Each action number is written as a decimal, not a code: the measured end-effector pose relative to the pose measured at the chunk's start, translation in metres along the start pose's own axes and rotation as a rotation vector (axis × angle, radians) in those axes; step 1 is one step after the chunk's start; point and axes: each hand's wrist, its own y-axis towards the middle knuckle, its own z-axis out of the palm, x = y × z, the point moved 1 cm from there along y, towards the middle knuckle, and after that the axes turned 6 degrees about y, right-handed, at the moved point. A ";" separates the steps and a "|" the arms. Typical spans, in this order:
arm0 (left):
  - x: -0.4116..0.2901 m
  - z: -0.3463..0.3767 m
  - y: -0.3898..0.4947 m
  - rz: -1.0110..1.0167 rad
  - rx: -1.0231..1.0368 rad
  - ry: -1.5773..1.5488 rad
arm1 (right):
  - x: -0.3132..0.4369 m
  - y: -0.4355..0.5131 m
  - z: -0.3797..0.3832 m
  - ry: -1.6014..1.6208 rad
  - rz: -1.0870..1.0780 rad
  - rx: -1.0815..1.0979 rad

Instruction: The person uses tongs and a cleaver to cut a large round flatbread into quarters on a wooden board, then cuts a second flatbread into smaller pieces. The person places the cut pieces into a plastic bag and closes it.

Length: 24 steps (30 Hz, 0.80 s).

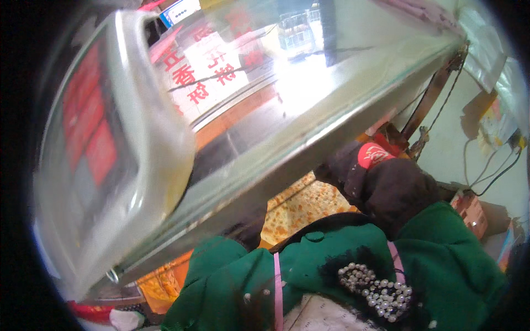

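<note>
Neither of my hands shows. Both dark-sleeved forearms reach under a slanting glass counter with a metal edge, which hides what the hands hold or touch. The right sleeve is dark brown with a round red patch; of the left sleeve only a part shows, beside the green garment. Between the sleeves lies a large flatbread with browned spots, close in front of my body, partly behind a thin dark bar.
An electronic scale with red keys stands at the left on the glass top. Orange-yellow packaging lies low at the left. At the right are a rusty metal post, hanging cables, plastic bags and a pink box.
</note>
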 end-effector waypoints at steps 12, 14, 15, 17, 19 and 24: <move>0.056 0.048 0.043 0.168 0.022 0.033 | -0.029 0.061 0.038 0.063 -0.050 -0.165; 0.065 0.054 0.047 0.220 0.015 0.042 | -0.030 0.075 0.036 -0.051 -0.034 -0.108; 0.066 0.055 0.050 0.270 0.000 0.061 | -0.031 0.082 0.035 -0.128 -0.021 -0.063; 0.058 0.052 0.048 0.378 -0.035 0.100 | -0.030 0.089 0.030 -0.321 -0.219 0.070; 0.034 0.046 0.043 0.149 0.090 -0.076 | -0.028 0.083 0.023 -0.339 -0.196 0.103; -0.063 0.018 -0.017 -0.017 -0.002 -0.371 | -0.022 0.001 0.004 -0.190 0.037 0.184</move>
